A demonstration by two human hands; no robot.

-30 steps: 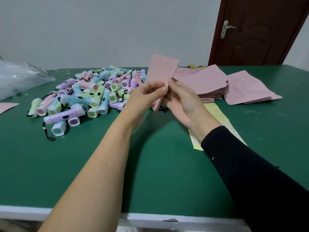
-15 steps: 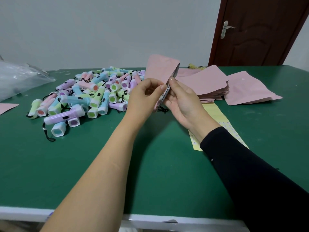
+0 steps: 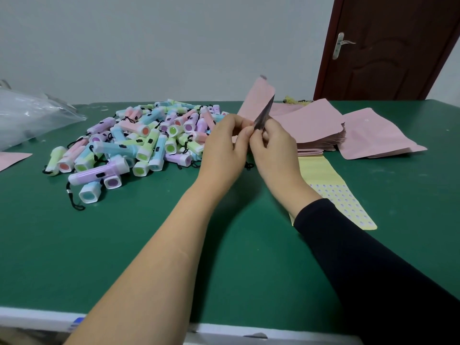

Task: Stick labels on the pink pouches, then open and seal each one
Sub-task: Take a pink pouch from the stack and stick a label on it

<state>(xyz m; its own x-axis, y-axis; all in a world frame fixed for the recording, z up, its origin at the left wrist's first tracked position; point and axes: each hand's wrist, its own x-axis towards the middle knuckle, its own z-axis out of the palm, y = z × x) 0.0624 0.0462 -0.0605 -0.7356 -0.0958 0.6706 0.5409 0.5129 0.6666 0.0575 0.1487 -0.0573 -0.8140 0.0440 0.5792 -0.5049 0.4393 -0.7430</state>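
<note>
Both hands hold one pink pouch [image 3: 257, 100] upright above the green table [image 3: 124, 245]. My left hand [image 3: 225, 148] pinches its left wall and my right hand [image 3: 275, 148] pinches its right wall. The two walls are spread apart, and a dark silvery lining shows in the gap. Behind my right hand lies a stack of flat pink pouches [image 3: 313, 125]. A yellow label sheet [image 3: 333, 190] with rows of small stickers lies on the table, partly under my right forearm.
A heap of pastel toy flashlights [image 3: 139, 143] with black cords covers the table's left centre. Loose pink pouches [image 3: 375, 135] lie at the right, another pink pouch [image 3: 12, 159] at the left edge. A clear plastic bag [image 3: 27, 115] sits far left. A brown door [image 3: 395, 46] stands behind.
The pouch turned from broadside to edge-on. Both hands closed in on its sides and pulled the walls apart, so the dark lining now shows.
</note>
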